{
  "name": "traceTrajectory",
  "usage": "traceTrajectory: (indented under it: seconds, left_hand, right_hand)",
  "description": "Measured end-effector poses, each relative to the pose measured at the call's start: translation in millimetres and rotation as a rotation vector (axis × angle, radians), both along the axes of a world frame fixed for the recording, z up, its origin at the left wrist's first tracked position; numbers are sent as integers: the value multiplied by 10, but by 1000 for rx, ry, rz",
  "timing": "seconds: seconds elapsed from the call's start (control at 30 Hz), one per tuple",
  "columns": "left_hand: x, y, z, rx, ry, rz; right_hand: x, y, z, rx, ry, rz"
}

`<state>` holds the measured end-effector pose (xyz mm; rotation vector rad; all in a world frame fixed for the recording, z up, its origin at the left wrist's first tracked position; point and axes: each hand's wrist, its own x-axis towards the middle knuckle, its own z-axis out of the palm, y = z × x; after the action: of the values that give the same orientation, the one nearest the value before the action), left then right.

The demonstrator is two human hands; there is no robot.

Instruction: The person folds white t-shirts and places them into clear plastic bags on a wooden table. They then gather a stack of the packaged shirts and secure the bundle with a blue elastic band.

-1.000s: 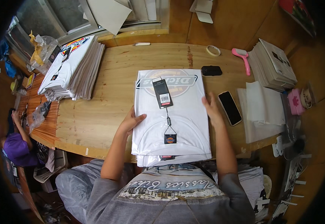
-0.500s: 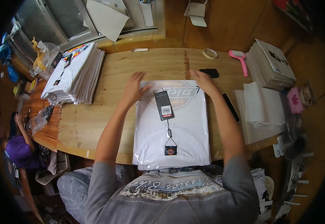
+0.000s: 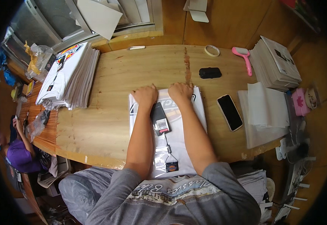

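A folded white T-shirt in a clear plastic bag [image 3: 163, 153] lies in front of me, its near end reaching my body at the table edge. My left hand [image 3: 144, 95] is closed at its far edge, left of centre, with the fingers curled over. My right hand [image 3: 181, 92] is closed in the same way on that edge, right of the middle. Between my forearms a dark hang tag [image 3: 159, 119] with a white label lies on the shirt. A cord runs from it to a small black tag [image 3: 172, 166] near the neckline. What the curled fingertips pinch is partly hidden.
A stack of folded white T-shirts [image 3: 67, 80] stands left. To the right are a phone [image 3: 230, 112], a black object [image 3: 210, 72], a tape roll [image 3: 212, 50], a pink lint roller [image 3: 242, 56], plastic bags [image 3: 266, 107] and a stack of packages [image 3: 274, 63]. A person in purple [image 3: 21, 155] sits far left.
My hands have moved inward from the bag's far corners and closed on its far edge. The bagged T-shirt has shifted slightly toward me. My view has shifted a little, uncovering the phone.
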<state>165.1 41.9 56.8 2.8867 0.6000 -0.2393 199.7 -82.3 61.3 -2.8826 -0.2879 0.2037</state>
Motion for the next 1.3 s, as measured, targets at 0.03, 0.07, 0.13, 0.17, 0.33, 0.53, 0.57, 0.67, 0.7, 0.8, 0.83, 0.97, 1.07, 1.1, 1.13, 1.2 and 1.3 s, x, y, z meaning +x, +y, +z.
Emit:
traceTrajectory:
  seconds: [0.03,0.07,0.13,0.17,0.33,0.53,0.57,0.67,0.7,0.8,0.83,0.97,1.07,1.1,1.13,1.2,1.3]
  left_hand:
    - [2,-39,-60,21,-76,103]
    - [45,-35,-91,40,-82,108]
    - [40,-27,-119,72,-70,115]
    - [36,-20,-202,108,-111,124]
    - [49,1,-330,143,-190,94]
    - [76,-10,-379,168,-129,78]
    - [86,-4,-376,173,-80,64]
    - [106,-3,-293,172,-3,62]
    - [115,63,-373,162,-50,-21]
    - [662,453,-935,235,-26,-570]
    - [443,1111,-1248,210,14,-479]
    - [86,718,-928,33,-234,-363]
    - [-269,412,-815,-51,-365,-403]
    - [-339,357,-772,-68,-395,-429]
    - [-386,150,-722,-90,-424,-486]
    - [-510,174,-796,-130,-442,-476]
    - [-637,37,-741,-177,-496,-522]
  right_hand:
    - [17,-3,-94,50,-68,-27]
    - [48,1,-176,98,-135,-55]
    - [51,11,-246,44,-70,-59]
    - [66,16,-235,16,-43,-56]
    - [85,-13,-213,80,-35,19]
    - [115,-24,-286,84,-90,7]
    - [112,-26,-311,82,-109,0]
    - [152,-5,-298,166,-64,46]
    - [250,108,-564,215,-129,28]
    - [715,189,-1405,562,-397,-414]
    - [418,296,-765,38,37,184]
    - [-63,-569,-212,590,-260,118]
    - [-443,-1222,-88,1022,-5,82]
    - [-540,-1447,-449,1161,74,55]
    - [-499,-1618,-905,1250,-201,222]
    - [-1360,-1718,-676,1123,376,-137]
    - [-1625,-1561,-709,1082,338,-62]
